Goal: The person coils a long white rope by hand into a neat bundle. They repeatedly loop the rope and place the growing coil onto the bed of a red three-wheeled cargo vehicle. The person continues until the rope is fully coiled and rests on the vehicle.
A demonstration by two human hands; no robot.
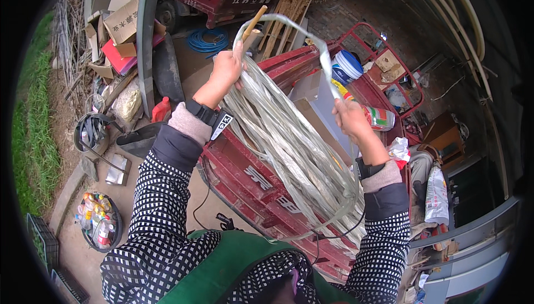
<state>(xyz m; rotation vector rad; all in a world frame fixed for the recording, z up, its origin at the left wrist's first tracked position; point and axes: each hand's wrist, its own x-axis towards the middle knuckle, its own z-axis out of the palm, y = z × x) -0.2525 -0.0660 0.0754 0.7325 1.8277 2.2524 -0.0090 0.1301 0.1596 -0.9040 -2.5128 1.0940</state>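
Observation:
My left hand (227,69) grips the upper end of a long bundle of whitish plastic film strips (292,154), beside a thin wooden stick (255,21). A thicker round stick end (253,36) shows just behind the fingers. From there a twisted plastic strip (322,49) arches over to my right hand (351,119), which is closed on it. More of that strip hangs in a loose loop below the right hand. The bundle slants across the red cargo bed (238,166) of a cart, its lower end near my right forearm.
In the cargo bed are a cardboard box (306,85) and a white-and-blue bucket (347,67). A basket of bottles (118,225), a pail (100,147) and a red jug (161,110) stand on the left. A metal post (146,49) rises near stacked cartons (122,21). Blue hose (207,40) lies coiled beyond.

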